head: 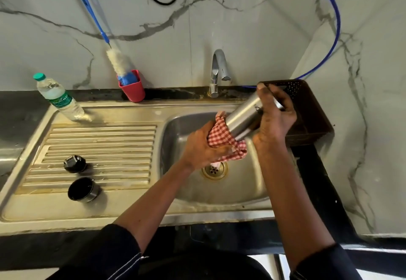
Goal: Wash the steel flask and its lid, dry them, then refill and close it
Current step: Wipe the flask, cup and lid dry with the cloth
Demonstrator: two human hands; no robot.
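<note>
The steel flask (243,115) is held tilted above the sink basin (180,126). My right hand (273,117) grips its upper part. My left hand (203,147) presses a red-and-white checked cloth (222,138) around the flask's lower end, so that end is hidden. Two black lid parts lie on the ribbed drainboard at the left: a stopper (74,163) and a cup-shaped cap (83,189) with a steel band, its open side turned towards me.
A tap (217,71) stands behind the basin. A plastic water bottle (58,98) with a green cap, a red holder (131,87) with a blue-handled bottle brush (105,38), and a dark brown basket (307,112) at the right ring the sink. The drain (214,171) lies below the cloth.
</note>
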